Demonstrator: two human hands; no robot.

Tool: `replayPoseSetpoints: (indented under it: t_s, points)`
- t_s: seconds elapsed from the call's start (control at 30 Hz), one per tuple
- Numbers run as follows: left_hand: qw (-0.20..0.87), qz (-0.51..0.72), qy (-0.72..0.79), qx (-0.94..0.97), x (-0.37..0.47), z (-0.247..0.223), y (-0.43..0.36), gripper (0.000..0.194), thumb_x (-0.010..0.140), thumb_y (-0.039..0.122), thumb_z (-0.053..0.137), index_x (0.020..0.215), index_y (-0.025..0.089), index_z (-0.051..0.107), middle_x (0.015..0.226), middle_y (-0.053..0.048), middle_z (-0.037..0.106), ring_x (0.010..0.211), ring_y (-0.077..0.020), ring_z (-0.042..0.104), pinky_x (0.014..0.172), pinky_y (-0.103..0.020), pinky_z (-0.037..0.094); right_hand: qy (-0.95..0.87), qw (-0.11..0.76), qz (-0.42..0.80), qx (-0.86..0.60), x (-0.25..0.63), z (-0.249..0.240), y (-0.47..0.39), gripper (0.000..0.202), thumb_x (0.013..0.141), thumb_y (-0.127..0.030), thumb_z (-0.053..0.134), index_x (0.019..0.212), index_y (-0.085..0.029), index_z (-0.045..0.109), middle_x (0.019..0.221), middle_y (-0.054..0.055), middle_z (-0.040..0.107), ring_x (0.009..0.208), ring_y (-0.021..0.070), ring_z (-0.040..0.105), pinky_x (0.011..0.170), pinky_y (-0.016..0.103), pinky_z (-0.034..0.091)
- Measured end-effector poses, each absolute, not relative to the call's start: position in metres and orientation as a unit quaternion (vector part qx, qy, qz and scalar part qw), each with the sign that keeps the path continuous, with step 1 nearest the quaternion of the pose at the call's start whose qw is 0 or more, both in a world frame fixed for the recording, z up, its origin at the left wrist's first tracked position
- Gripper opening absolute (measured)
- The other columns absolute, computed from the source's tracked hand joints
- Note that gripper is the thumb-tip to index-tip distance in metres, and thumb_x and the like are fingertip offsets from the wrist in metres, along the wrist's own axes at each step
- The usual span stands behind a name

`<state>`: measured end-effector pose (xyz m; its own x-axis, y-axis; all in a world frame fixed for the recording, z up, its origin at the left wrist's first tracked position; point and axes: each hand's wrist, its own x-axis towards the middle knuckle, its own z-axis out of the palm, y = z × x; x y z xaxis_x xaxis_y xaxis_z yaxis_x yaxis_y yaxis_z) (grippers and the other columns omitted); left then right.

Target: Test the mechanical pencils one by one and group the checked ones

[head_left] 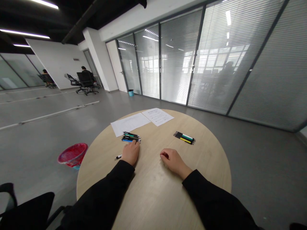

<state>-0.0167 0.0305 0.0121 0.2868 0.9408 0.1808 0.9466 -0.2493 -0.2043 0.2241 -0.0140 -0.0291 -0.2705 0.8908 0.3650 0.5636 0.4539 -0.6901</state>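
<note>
My left hand (130, 152) is over the left side of the round table, its fingers bunched and pointing down against the near edge of a row of pens (131, 135). That row has black, green and blue barrels. What the fingertips hold, if anything, is hidden. The end of another pen (117, 157) with a dark and white barrel pokes out to the left of this hand. My right hand (173, 159) rests on the table with its fingers curled in, and nothing shows in it. Beyond it lies a second row of pens (184, 137), with green and yellow among the black.
Two paper sheets, one mostly blank (130, 124) and one printed (157, 116), lie at the table's (153, 198) far edge. A red basket (73, 155) stands on the floor at left. A black chair (28, 207) is at lower left. Farther back, a person sits among office chairs.
</note>
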Motion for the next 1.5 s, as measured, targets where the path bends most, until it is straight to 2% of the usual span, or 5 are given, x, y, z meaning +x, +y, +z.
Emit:
replayPoseSetpoints:
  t_s: [0.53, 0.87, 1.13, 1.33, 1.5]
  points:
    - [0.116, -0.117, -0.485, -0.859, -0.003, 0.013, 0.018, 0.021, 0.094, 0.012, 0.041, 0.092, 0.017, 0.062, 0.094, -0.010, 0.060, 0.081, -0.0219, 0.058, 0.075, -0.034, 0.046, -0.757, 0.375, 0.236, -0.481, 0.226, -0.026, -0.014, 0.011, 0.085, -0.016, 0.058, 0.078, -0.018, 0.066, 0.070, -0.001, 0.062, 0.065, 0.0131, 0.053, 0.064, 0.024, 0.037]
    - [-0.041, -0.340, -0.353, -0.870, 0.009, 0.019, -0.001, 0.016, 0.098, 0.021, 0.041, 0.097, 0.019, 0.056, 0.095, -0.008, 0.057, 0.082, -0.0158, 0.057, 0.076, -0.028, 0.049, -0.739, 0.405, 0.224, -0.489, 0.231, -0.030, -0.006, 0.010, 0.084, -0.015, 0.059, 0.080, -0.017, 0.068, 0.075, 0.001, 0.063, 0.070, 0.0143, 0.055, 0.067, 0.025, 0.040]
    - [-0.160, -0.428, -0.396, -0.796, 0.016, 0.021, -0.007, 0.013, 0.094, 0.030, 0.053, 0.090, 0.019, 0.060, 0.085, -0.005, 0.063, 0.077, -0.0161, 0.061, 0.072, -0.028, 0.051, -0.685, 0.449, 0.228, -0.527, 0.240, -0.038, 0.003, 0.022, 0.083, -0.016, 0.056, 0.103, -0.017, 0.066, 0.090, 0.005, 0.065, 0.076, 0.0169, 0.059, 0.074, 0.031, 0.048]
    - [-0.333, -0.486, -0.408, -0.698, 0.015, 0.013, 0.001, 0.020, 0.089, 0.038, 0.062, 0.089, 0.018, 0.058, 0.081, -0.005, 0.069, 0.079, -0.0181, 0.069, 0.073, -0.029, 0.053, -0.676, 0.450, 0.223, -0.539, 0.246, -0.038, 0.005, 0.021, 0.085, -0.021, 0.057, 0.104, -0.016, 0.066, 0.096, 0.008, 0.067, 0.080, 0.0187, 0.061, 0.078, 0.034, 0.049]
    - [-0.401, -0.513, -0.395, -0.648, 0.012, 0.010, 0.007, 0.027, 0.085, 0.042, 0.067, 0.087, 0.017, 0.058, 0.079, -0.006, 0.070, 0.077, -0.0185, 0.069, 0.074, -0.032, 0.055, -0.680, 0.440, 0.263, -0.525, 0.248, -0.037, 0.004, 0.021, 0.089, -0.027, 0.055, 0.101, -0.018, 0.070, 0.094, 0.007, 0.072, 0.082, 0.0196, 0.063, 0.079, 0.033, 0.049]
